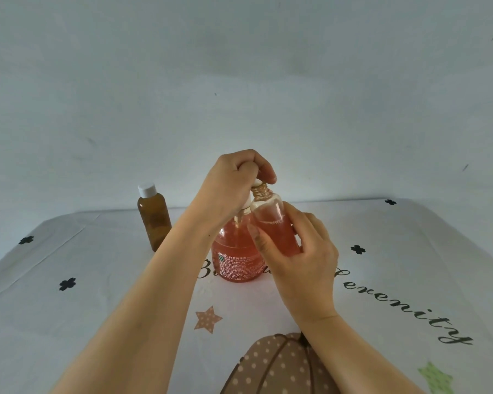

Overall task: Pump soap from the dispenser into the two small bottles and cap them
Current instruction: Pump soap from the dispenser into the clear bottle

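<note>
Pale grey-blue wall behind; table [69, 322] covered by a white cloth printed with black clovers, stars, script lettering and a dotted pumpkin at the near edge.

Left rear: amber bottle [153, 220], upright, white cap fitted, standing well apart from the work. Contents cannot be read through the dark plastic.

Centre: dispenser [235, 260], upright on the cloth, holding orange-pink soap. The left hand [231, 186] is clamped over its top, fingers curled down around the pump head, only the nozzle [256, 182] showing beneath them.

Right of centre: clear bottle [273, 226], uncapped, lifted off the table and touching the side of the dispenser, its threaded neck directly under the nozzle. Soap fills well over half of it. The right hand [305, 257] grips it around the lower body, thumb on the near face. No loose cap is in view.

Assessment: second fill in progress, judging by the capped amber bottle.

Hazards:
- The neck is narrow; a small drift of the right hand would send soap down the outside onto fingers and cloth.
- Little headroom is left; a further full stroke could overflow.
- Soap on the threads or fingers would make capping slippery.
- An off-centre press could tip the dispenser.
</note>
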Motion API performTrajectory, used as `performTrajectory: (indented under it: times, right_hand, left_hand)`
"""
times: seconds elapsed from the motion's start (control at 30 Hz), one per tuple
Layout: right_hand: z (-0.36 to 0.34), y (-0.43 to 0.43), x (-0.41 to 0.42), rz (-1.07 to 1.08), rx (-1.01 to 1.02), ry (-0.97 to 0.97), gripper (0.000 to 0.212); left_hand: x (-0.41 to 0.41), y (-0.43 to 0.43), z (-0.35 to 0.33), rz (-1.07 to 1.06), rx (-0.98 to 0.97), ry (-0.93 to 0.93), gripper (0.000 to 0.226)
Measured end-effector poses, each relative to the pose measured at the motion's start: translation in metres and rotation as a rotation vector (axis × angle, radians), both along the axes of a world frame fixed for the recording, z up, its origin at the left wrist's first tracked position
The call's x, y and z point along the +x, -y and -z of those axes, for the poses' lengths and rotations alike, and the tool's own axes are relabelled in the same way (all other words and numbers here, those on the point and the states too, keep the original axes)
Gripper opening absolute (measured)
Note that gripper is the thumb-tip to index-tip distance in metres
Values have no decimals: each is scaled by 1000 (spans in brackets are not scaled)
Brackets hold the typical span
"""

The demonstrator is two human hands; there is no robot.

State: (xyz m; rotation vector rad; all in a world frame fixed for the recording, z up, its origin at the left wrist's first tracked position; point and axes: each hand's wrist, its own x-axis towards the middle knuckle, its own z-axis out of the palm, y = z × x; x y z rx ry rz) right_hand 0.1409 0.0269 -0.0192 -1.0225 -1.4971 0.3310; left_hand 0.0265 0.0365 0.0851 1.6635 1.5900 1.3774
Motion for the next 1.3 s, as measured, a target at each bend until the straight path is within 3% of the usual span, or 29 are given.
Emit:
performTrajectory:
  times: [0.5, 0.9, 1.17, 1.3]
  right_hand:
    - [-5, -1, -1, -3, 51, -20, 59]
    - [-6, -1, -3, -12, 47, -27, 57]
    - [-5, -1, -2, -29, 36, -33, 55]
    - [-4, 0, -2, -37, 27, -26, 57]
  left_hand:
    - [3, 4, -9, -65, 16, 235, 21]
    - [3, 3, -10, -43, 2, 266, 17]
    - [5, 2, -7, 32, 4, 335, 30]
    - [3, 1, -4, 64, 32, 276, 34]
